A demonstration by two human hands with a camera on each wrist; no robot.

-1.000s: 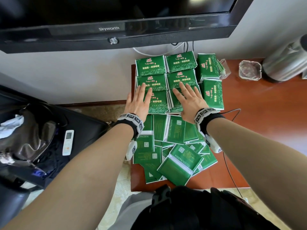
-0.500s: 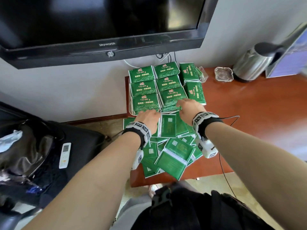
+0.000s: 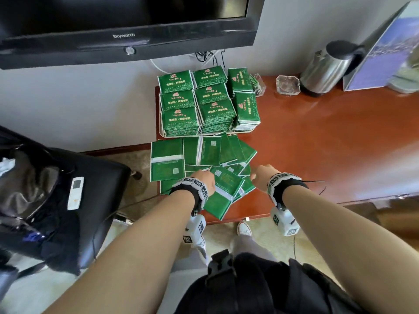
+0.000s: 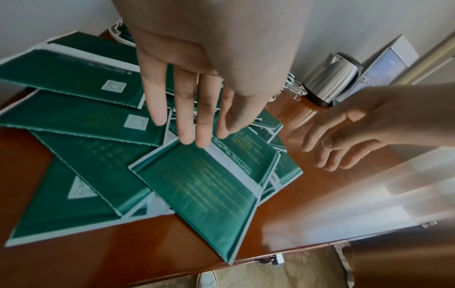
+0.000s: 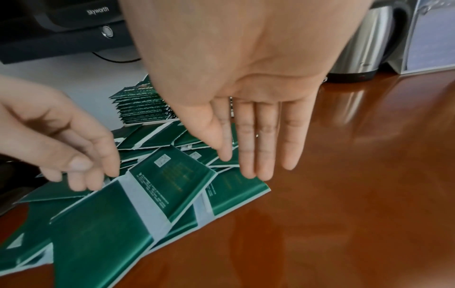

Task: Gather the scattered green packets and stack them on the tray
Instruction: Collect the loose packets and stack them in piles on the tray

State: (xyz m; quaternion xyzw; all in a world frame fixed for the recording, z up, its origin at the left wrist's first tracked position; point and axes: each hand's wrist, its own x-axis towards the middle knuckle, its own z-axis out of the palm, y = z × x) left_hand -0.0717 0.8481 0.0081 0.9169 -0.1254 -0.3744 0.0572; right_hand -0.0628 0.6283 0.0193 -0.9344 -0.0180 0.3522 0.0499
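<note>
Several stacks of green packets (image 3: 199, 105) fill a white tray (image 3: 161, 133) at the far left of the red-brown table. In front of the tray lies a loose pile of scattered green packets (image 3: 204, 152), back side up. My left hand (image 3: 207, 177) hovers over the pile's near packet (image 4: 204, 187), its straight fingers (image 4: 187, 124) just above or touching it and holding nothing. My right hand (image 3: 257, 175) is flat with straight fingers (image 5: 248, 155) over the pile's right edge, also holding nothing.
A steel kettle (image 3: 326, 69), a glass ashtray (image 3: 287, 85) and a leaning picture (image 3: 385, 55) stand at the back right. A TV (image 3: 127, 26) hangs above the tray. Left of the table is a black chair (image 3: 102, 200) with a remote (image 3: 76, 192). Bare wood (image 3: 328, 143) stretches to the right.
Both hands have drawn back from the stacks on the tray toward me and now sit over the loose pile. The fingers, curled half a second ago, are straight.
</note>
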